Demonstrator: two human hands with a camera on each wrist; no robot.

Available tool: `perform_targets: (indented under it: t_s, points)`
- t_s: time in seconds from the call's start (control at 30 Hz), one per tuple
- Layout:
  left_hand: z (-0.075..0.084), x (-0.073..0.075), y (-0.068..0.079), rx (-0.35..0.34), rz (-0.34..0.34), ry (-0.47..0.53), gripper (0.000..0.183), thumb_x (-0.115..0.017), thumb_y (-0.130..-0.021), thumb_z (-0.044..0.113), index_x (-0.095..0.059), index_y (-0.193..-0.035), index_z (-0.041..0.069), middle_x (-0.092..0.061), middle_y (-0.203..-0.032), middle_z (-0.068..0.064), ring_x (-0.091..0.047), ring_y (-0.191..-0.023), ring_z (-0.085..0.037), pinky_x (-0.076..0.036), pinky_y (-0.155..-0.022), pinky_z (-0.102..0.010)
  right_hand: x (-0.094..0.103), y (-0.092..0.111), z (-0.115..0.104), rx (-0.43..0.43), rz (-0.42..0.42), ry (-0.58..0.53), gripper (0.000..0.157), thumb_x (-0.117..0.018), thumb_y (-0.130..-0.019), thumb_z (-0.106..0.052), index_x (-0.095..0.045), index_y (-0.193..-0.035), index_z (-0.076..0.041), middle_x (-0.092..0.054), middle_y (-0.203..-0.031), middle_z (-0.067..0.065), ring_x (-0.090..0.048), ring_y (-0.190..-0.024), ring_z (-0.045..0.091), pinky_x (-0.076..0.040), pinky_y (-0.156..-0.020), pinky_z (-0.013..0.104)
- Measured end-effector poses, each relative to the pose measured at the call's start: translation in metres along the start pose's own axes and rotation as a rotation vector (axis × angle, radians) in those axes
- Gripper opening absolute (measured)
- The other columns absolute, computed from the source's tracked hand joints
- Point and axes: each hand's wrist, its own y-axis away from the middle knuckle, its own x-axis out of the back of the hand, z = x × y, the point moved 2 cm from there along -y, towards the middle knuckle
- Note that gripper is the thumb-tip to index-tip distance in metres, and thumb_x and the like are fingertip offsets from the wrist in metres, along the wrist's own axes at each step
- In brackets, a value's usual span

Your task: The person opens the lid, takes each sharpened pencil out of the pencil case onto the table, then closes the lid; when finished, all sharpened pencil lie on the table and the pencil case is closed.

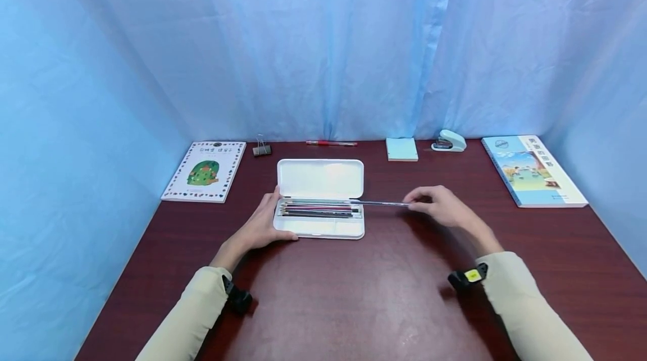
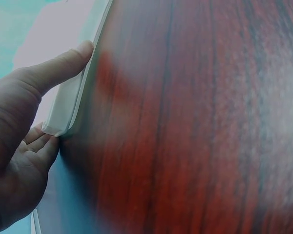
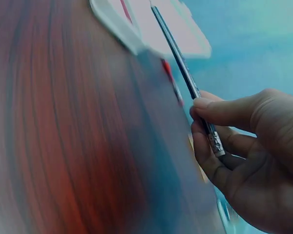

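Note:
A white pencil case [image 1: 350,229] lies on the table with its lid [image 1: 320,178] raised at the back. Several pencils [image 1: 318,211] lie side by side in it. My left hand [image 1: 264,220] grips the case's left end, thumb along the front edge; the left wrist view shows its fingers [image 2: 49,151] round the corner. Off the case's right side, my right hand [image 1: 440,206] pinches a dark pencil [image 3: 178,56] between thumb and fingers near its silvery end. The pencil's other end points left, overlapping the case in the head view.
Along the back of the dark red table [image 1: 323,293] are a black binder clip [image 1: 262,150], a red pen [image 1: 331,143], a pale sticky-note pad [image 1: 401,149] and a mint stapler [image 1: 449,141]. One book [image 1: 204,172] lies at left, another book [image 1: 533,171] at right. Blue curtains hang around.

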Motion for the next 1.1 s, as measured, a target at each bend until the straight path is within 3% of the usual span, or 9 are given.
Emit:
perform_targets:
  t_s: [0.2,0.43,0.73,0.93,1.1]
  points:
    - [0.0,0.0,0.001,0.005,-0.005,0.002,0.126,-0.081,-0.062,0.049,0.001,-0.149,0.011,-0.03,-0.135,-0.009,-0.036,-0.117,-0.021,-0.031,-0.1,-0.04,0.02,0.02,0.04,-0.1,0.029,-0.002,0.015,-0.059,-0.091,-0.023,-0.07,-0.097,-0.014,-0.065,-0.095,0.002,-0.053,-0.086,0.019,-0.043,-0.074,0.028]
    - [0.001,-0.001,0.001,-0.006,-0.009,-0.005,0.127,-0.081,-0.062,0.049,0.002,-0.149,0.01,-0.03,-0.134,-0.01,-0.035,-0.117,-0.021,-0.031,-0.1,-0.04,0.022,0.021,0.062,-0.166,0.079,0.064,0.014,-0.06,-0.09,-0.02,-0.07,-0.098,-0.014,-0.065,-0.096,0.006,-0.053,-0.085,0.021,-0.041,-0.074,0.036]
    - [0.002,0.0,0.002,0.003,-0.011,-0.011,0.126,-0.081,-0.062,0.05,0.002,-0.149,0.011,-0.029,-0.136,-0.01,-0.035,-0.118,-0.021,-0.032,-0.1,-0.041,0.016,0.019,0.061,-0.1,0.181,0.156,0.009,-0.064,-0.087,-0.01,-0.069,-0.093,-0.01,-0.06,-0.092,0.005,-0.053,-0.081,0.022,-0.042,-0.074,0.041]
    - [0.002,0.001,0.001,-0.002,-0.007,0.002,0.126,-0.081,-0.062,0.049,0.001,-0.149,0.012,-0.029,-0.135,-0.01,-0.036,-0.117,-0.021,-0.031,-0.099,-0.041,0.014,0.021,0.057,-0.083,0.17,0.179,0.014,-0.063,-0.087,-0.009,-0.069,-0.1,-0.007,-0.059,-0.096,0.009,-0.053,-0.086,0.025,-0.042,-0.076,0.044]
    - [0.001,0.001,0.0,-0.006,-0.004,0.003,0.126,-0.082,-0.061,0.048,0.002,-0.149,0.011,-0.029,-0.136,-0.01,-0.037,-0.117,-0.021,-0.032,-0.099,-0.041,0.013,0.014,0.035,-0.069,0.147,0.183,0.027,-0.063,-0.086,-0.006,-0.062,-0.112,-0.001,-0.055,-0.108,0.018,-0.051,-0.1,0.034,-0.039,-0.085,0.052]
